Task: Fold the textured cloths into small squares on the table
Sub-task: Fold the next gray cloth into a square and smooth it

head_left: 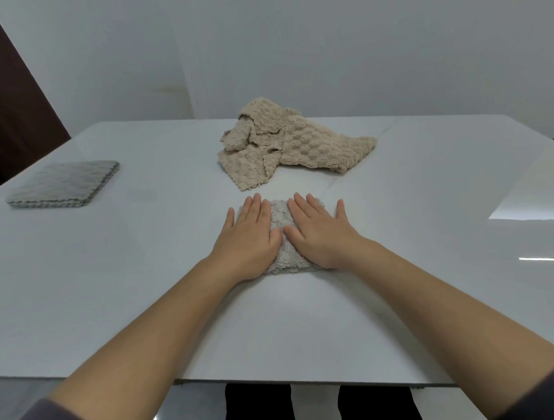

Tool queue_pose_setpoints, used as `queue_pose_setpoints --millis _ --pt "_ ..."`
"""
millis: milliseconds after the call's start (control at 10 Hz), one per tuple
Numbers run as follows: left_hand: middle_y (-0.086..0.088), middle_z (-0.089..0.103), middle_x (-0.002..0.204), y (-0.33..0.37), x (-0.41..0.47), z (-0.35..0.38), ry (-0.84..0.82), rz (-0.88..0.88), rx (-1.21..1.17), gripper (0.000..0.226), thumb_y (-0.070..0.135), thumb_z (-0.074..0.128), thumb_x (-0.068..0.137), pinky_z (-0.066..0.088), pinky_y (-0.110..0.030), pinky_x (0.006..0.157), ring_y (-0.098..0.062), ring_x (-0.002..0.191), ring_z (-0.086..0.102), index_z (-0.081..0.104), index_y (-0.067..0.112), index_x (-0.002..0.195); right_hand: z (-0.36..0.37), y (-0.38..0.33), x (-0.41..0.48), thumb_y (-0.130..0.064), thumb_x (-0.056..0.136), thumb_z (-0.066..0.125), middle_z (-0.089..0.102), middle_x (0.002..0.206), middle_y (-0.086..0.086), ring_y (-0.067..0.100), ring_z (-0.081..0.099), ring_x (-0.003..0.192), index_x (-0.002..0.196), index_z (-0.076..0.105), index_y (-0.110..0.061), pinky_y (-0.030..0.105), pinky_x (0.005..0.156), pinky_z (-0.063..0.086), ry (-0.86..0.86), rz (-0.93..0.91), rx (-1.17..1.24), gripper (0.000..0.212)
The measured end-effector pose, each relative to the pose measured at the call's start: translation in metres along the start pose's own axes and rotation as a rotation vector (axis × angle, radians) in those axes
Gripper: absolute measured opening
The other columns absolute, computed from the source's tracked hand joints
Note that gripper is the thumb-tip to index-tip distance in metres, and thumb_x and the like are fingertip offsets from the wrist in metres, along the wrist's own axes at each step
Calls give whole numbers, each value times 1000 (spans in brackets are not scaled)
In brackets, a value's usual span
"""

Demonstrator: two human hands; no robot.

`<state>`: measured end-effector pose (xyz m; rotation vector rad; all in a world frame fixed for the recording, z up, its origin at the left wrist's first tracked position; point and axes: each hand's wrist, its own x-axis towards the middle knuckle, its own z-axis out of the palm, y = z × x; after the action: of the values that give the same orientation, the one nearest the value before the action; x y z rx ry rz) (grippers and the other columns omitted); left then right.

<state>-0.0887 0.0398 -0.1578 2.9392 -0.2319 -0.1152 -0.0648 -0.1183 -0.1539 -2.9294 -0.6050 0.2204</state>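
A small folded light grey textured cloth [280, 219] lies in the middle of the white table [146, 277]. My left hand [250, 236] and my right hand [317, 232] both rest flat on it, palms down, fingers extended, side by side. Most of the cloth is hidden under them. Behind it sits a crumpled heap of beige textured cloths [286, 146]. At the far left lies a neat stack of folded grey cloths [64, 184].
The table's near edge runs across the bottom of the view, with dark legs and a glossy floor [198, 410] below it. A pale wall stands behind the table. A dark brown panel [11, 103] is at the left.
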Motion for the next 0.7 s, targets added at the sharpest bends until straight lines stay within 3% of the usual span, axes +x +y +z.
queue_pose_setpoints --millis 200,300,500,700 --pt "0 -11 162 -9 -12 -3 140 -19 -69 59 31 15 102 -5 -39 121 -10 147 -12 -4 12 154 -12 -15 -5 -35 103 14 -6 163 2 17 -10 149 156 2 -13 55 117 -10 114 23 67 58" --pt "4 -9 162 -19 -16 -5 110 -32 -67 57 29 14 102 -6 -41 120 -6 147 -11 -2 15 154 -10 -32 -1 -34 103 17 -1 164 3 18 -7 150 155 7 -10 53 118 -8 192 1 38 58" --pt "6 -9 162 -24 -17 -1 12 -58 1 57 31 12 102 -6 -45 120 -7 147 -11 -3 17 154 15 -36 5 -35 103 15 -2 163 5 20 -7 150 155 4 -10 44 121 -5 133 -28 -5 60" --pt "4 -10 162 -23 -16 -2 -10 -66 48 57 32 11 102 -6 -48 119 -9 147 -11 -5 16 154 1 -36 7 -35 103 16 -2 163 6 20 -7 150 155 5 -9 45 121 -5 121 -26 36 60"
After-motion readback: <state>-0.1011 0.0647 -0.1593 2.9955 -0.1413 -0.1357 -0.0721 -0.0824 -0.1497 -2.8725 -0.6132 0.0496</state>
